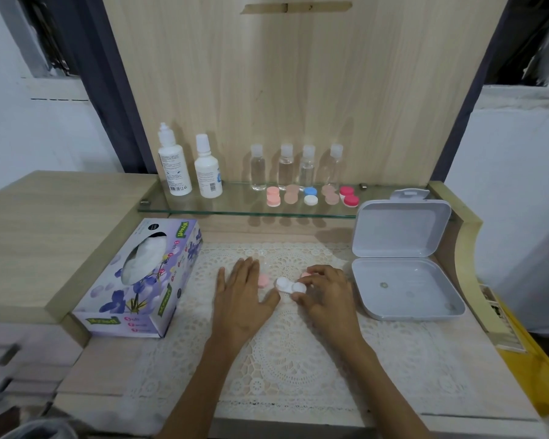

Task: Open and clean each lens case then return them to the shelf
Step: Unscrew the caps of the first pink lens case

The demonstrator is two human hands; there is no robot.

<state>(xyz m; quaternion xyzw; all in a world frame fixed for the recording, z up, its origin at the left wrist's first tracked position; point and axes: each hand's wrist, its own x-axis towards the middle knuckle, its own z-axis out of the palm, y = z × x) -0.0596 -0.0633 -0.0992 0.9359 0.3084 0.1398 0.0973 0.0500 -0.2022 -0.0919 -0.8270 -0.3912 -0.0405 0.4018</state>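
Two forearms reach in over the front edge of the bench point(450, 369) onto a lace mat point(286, 369) that covers its middle. On the mat the left hand point(244, 296) lies palm down with its fingers straight and spread, holding nothing. A loose pink cap point(262, 281) sits just beside its fingertips. The right hand point(327, 296) has its fingers and thumb curled round the right cup of the white lens case point(289, 285). The case rests on the mat between the two hands with both cups uncovered. A second pink cap point(305, 274) peeks out from under the right hand's fingertips.

A tissue box point(140, 280) lies at an angle along the mat's left edge, near the left hand. At the bench's right edge an open grey box point(406, 289) takes up the room, its lid leaning back against the shelf's right end. The bare run of mat lies toward the front edge, under and between the forearms.

Behind the mat, along the bench's back edge, a glass shelf point(203, 208) carries a row of closed lens cases near its front lip: pink point(273, 196), tan point(291, 194), blue and white point(310, 196), a second tan one point(329, 194) and red point(349, 196). Four clear bottles point(258, 167) stand behind them against the wooden back panel. Two white bottles point(174, 163) stand at the shelf's left end.
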